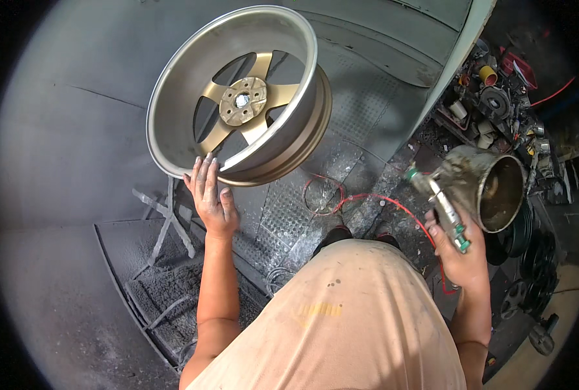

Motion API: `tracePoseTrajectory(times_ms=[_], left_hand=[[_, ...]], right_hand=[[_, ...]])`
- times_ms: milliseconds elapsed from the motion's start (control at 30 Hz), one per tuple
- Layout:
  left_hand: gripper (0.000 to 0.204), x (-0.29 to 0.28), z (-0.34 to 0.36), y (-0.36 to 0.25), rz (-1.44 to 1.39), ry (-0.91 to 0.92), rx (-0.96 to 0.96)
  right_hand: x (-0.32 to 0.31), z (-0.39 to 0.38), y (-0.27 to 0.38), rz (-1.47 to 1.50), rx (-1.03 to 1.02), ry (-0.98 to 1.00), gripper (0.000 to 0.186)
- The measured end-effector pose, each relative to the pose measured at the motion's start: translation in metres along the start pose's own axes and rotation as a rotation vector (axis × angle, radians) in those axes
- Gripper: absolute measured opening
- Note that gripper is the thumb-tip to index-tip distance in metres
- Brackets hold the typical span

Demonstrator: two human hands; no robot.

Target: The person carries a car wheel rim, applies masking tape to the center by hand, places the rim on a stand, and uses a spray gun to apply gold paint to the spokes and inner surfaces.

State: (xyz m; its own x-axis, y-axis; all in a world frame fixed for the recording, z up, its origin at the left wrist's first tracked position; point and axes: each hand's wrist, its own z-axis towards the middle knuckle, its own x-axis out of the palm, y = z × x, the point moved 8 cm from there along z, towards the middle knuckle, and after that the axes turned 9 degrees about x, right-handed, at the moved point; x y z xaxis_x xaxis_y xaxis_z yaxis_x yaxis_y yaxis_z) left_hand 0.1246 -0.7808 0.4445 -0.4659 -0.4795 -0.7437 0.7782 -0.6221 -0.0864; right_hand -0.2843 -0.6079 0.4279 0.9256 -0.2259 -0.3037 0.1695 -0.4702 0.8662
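A wheel rim (pixel 275 96) with gold spokes and a silver barrel hangs or rests tilted at the upper middle; its support is not clearly visible. The fingertips of my left hand (pixel 211 198) are at its lower edge, stretched out, with grey residue on them. My right hand (pixel 463 260) is closed around a metal spray gun (pixel 446 209) with green knobs, right of and below the wheel. An open, stained metal cup (pixel 471 185) sits at the gun, and a red hose (pixel 403 209) loops across the floor toward that hand.
A dusty metal stand (pixel 167 214) is below the wheel on the left, near a grey-coated mat (pixel 148 291). A cluttered heap of parts and cans (pixel 497 104) fills the upper right, and dark round parts (pixel 529 260) lie at the right. A grey panel (pixel 393 39) borders the back.
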Motion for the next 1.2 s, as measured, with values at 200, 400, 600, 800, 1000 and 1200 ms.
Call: tracePoseTrajectory(times_ms=[200, 400, 600, 800, 1000, 1200], left_hand=[[0.059, -0.006, -0.006, 0.019, -0.017, -0.054, 0.027], [0.056, -0.016, -0.013, 0.049, -0.027, -0.085, 0.057], [0.054, -0.028, -0.022, 0.074, 0.082, -0.069, -0.063], [0.06, -0.01, -0.015, 0.022, 0.057, 0.008, 0.027], [0.061, -0.007, -0.012, 0.011, 0.028, -0.03, -0.004], [0.055, -0.009, -0.017, 0.027, 0.024, -0.031, 0.048]], right_hand=[[0.014, -0.011, -0.009, 0.089, 0.159, 0.204, 0.038], [0.031, -0.029, -0.001, 0.028, -0.156, 0.448, 0.04], [-0.001, -0.002, 0.001, 0.08, 0.05, 0.05, 0.041], [0.005, 0.002, 0.002, 0.086, 0.036, 0.094, 0.031], [0.046, -0.027, -0.008, 0.099, 0.051, 0.494, 0.039], [0.002, -0.004, -0.021, 0.001, 0.098, 0.153, 0.034]])
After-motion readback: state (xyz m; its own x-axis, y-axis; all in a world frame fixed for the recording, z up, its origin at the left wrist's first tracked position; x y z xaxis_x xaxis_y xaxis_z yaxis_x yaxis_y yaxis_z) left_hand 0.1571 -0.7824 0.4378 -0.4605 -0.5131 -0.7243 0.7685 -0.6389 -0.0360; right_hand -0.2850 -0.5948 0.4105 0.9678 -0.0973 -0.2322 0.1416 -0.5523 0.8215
